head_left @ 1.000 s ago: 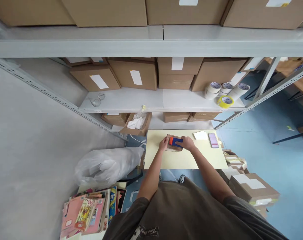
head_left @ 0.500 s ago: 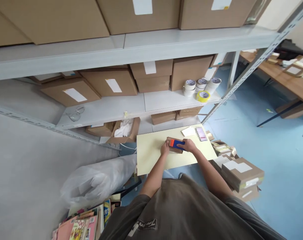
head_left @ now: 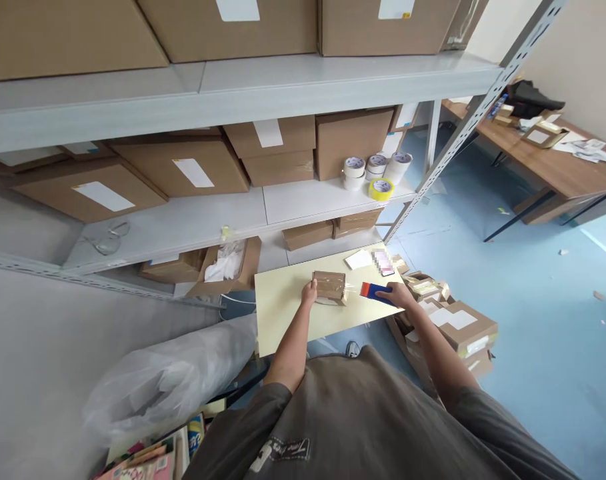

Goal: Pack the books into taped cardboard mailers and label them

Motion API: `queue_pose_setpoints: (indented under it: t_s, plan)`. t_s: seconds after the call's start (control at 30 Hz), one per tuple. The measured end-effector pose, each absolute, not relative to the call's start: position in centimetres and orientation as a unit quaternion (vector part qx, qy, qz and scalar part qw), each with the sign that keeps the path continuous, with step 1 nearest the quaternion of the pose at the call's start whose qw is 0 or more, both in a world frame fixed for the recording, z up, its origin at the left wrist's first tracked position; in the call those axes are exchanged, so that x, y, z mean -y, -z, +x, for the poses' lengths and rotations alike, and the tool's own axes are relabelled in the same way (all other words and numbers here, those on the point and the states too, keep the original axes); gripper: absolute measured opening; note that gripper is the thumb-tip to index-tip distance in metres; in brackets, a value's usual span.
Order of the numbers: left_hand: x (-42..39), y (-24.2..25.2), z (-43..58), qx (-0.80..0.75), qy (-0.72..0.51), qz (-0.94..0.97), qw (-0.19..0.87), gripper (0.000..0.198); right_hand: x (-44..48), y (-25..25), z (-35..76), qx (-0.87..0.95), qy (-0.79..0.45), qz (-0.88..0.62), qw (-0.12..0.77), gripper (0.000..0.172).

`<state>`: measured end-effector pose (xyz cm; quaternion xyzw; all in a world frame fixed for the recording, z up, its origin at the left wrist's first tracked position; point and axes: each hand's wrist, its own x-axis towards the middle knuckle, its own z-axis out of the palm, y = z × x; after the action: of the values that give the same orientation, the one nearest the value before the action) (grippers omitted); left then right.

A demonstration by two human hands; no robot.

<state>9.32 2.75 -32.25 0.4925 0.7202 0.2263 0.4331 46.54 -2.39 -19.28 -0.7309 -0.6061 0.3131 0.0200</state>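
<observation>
A small cardboard box (head_left: 329, 287) lies on the pale yellow tabletop (head_left: 277, 313). My left hand (head_left: 309, 293) grips its left edge. To the right of the box, my right hand (head_left: 397, 295) holds a blue and orange tape dispenser (head_left: 377, 292). A clear strip of tape (head_left: 353, 288) stretches between the box's right end and the dispenser. Behind them on the tabletop are a white paper (head_left: 359, 259) and a phone-like item (head_left: 383, 262), blurred out.
Above the table, a metal shelf (head_left: 303, 203) holds cartons, white tape rolls (head_left: 354, 173) and a yellow roll (head_left: 381, 189). Stacked boxes (head_left: 463, 325) stand to the right on the floor. A plastic-wrapped bundle (head_left: 183, 367) lies to the left.
My right hand has moved right with the dispenser, away from the box, and a tape strip now spans the gap. My left hand still grips the box. The view has shifted to the right.
</observation>
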Motion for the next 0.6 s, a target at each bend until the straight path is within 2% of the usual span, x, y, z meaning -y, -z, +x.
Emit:
queue_pose_setpoints:
  t_s: [0.17,0.37,0.6]
  plan:
    - [-2.5,32.5,3.0,-0.765,-0.216,0.434,0.424,0.049,0.6,20.1,38.3,0.623,-0.350,-0.698,0.033,0.044]
    - [0.4,32.0,-3.0,-0.813,-0.237,0.392,0.359,0.046,-1.4,21.2,26.3,0.693,-0.311,-0.650,-0.027,0.046]
    - [3.2,32.8,-3.0,-0.767,-0.239,0.417,0.424,0.048,-1.8,20.9,19.7,0.726,-0.274,-0.624,-0.092,0.048]
